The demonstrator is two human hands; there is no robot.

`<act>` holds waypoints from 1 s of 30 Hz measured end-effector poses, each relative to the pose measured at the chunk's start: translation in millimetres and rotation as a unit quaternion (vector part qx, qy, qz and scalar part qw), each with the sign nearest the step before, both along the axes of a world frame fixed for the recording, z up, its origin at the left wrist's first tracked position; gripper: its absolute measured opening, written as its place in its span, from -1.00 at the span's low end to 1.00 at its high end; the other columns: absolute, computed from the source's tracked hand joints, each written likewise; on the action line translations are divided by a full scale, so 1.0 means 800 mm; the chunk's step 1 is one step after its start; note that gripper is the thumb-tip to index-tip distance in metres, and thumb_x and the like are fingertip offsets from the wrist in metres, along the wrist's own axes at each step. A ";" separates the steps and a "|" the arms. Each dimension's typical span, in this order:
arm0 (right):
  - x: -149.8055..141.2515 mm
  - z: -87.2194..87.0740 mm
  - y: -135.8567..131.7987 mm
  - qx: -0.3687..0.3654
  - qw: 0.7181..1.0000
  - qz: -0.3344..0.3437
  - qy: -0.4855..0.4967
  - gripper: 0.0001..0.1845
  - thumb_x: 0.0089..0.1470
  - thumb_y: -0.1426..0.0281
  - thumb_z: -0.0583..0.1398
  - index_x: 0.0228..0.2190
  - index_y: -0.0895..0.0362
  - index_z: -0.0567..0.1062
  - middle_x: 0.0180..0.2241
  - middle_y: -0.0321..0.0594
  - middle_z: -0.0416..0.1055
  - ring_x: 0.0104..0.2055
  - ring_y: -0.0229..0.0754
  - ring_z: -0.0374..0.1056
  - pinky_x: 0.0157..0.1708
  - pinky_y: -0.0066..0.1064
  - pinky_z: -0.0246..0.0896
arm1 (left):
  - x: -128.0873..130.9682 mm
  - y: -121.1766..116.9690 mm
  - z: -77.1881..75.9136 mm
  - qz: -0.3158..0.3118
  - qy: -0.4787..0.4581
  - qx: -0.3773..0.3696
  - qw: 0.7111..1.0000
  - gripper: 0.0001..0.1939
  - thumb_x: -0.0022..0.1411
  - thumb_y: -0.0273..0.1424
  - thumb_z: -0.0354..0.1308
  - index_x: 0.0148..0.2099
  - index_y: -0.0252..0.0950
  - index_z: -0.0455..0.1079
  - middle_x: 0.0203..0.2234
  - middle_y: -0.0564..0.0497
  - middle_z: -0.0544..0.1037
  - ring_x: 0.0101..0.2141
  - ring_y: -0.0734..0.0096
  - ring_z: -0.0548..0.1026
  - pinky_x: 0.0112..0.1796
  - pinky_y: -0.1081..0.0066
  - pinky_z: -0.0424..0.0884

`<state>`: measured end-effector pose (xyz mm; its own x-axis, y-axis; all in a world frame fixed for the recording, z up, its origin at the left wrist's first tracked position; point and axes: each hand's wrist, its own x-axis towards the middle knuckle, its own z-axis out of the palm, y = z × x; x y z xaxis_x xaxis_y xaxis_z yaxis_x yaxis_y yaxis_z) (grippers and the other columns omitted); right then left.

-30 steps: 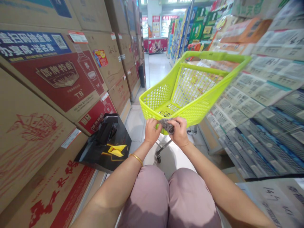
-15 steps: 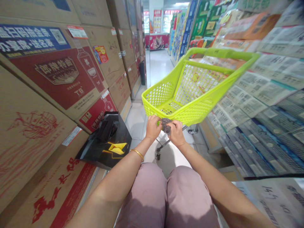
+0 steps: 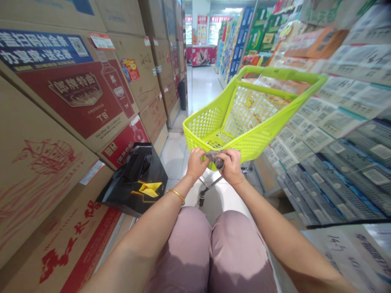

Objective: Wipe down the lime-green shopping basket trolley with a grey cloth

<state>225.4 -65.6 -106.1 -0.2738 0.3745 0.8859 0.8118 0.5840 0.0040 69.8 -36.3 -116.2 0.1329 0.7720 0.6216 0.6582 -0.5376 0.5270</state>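
My left hand (image 3: 197, 162) and my right hand (image 3: 231, 165) meet in front of my knees, both closed on a small dark grey crumpled cloth (image 3: 215, 158). The left hand, with a gold bangle on its wrist, pinches one end; the right grips the other end and the middle. Just beyond the hands stands a lime-green plastic shopping cart (image 3: 244, 118), its near rim almost touching my fingers. The basket looks empty. My legs in pink trousers fill the bottom of the view.
Stacked cardboard cartons (image 3: 76, 101) with red print wall the left side. A black gift bag (image 3: 136, 179) with a yellow mark leans against them. Shelves of boxed goods (image 3: 342, 122) line the right. The tiled aisle (image 3: 200, 85) runs ahead to a far display.
My hands have kept working the cloth, shifting slightly right and down. The cart's near edge has swung a little relative to the hands as my head moved.
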 end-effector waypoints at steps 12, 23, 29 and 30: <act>-0.002 -0.048 0.009 -0.075 0.996 -0.020 0.036 -0.73 -0.08 0.55 0.10 -0.29 0.05 0.40 -0.27 -0.19 0.17 -0.19 -0.15 0.13 -0.15 -0.27 0.13 | 0.004 0.001 0.002 0.011 -0.039 -0.010 0.999 -0.83 -0.02 -0.56 0.12 -0.54 -0.24 0.21 -0.55 0.08 0.34 -0.40 0.37 0.31 -0.28 0.34 0.23; 0.000 -0.078 -0.008 -0.135 0.991 -0.018 0.012 -0.66 -0.08 0.60 0.08 -0.23 0.11 0.42 -0.23 -0.14 0.21 -0.18 -0.13 0.10 -0.15 -0.29 0.09 | 0.005 -0.002 0.004 0.008 -0.075 0.020 0.997 -0.78 0.11 -0.39 0.15 -0.55 -0.24 0.25 -0.57 0.10 0.36 -0.42 0.41 0.32 -0.27 0.35 0.23; -0.010 -0.026 -0.001 -0.062 0.997 -0.021 0.051 -0.70 -0.03 0.56 0.08 -0.24 0.05 0.41 -0.23 -0.18 0.21 -0.15 -0.14 0.13 -0.07 -0.25 0.10 | -0.002 0.004 0.000 0.006 -0.062 0.027 0.998 -0.77 0.15 -0.37 0.13 -0.54 -0.24 0.25 -0.57 0.09 0.37 -0.42 0.41 0.34 -0.26 0.34 0.23; -0.011 -0.025 0.000 -0.065 0.996 -0.019 0.056 -0.69 -0.04 0.57 0.07 -0.24 0.05 0.41 -0.23 -0.18 0.22 -0.14 -0.14 0.13 -0.07 -0.24 0.11 | -0.004 0.005 0.000 0.009 -0.059 0.026 0.998 -0.76 0.15 -0.36 0.12 -0.54 -0.24 0.25 -0.57 0.09 0.37 -0.42 0.41 0.34 -0.26 0.34 0.23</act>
<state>216.3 -65.6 -125.9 -0.1595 0.4959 0.8536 0.8238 0.5433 -0.1618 66.7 -32.0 -116.2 0.0434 0.7398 0.6714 0.6026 -0.5554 0.5730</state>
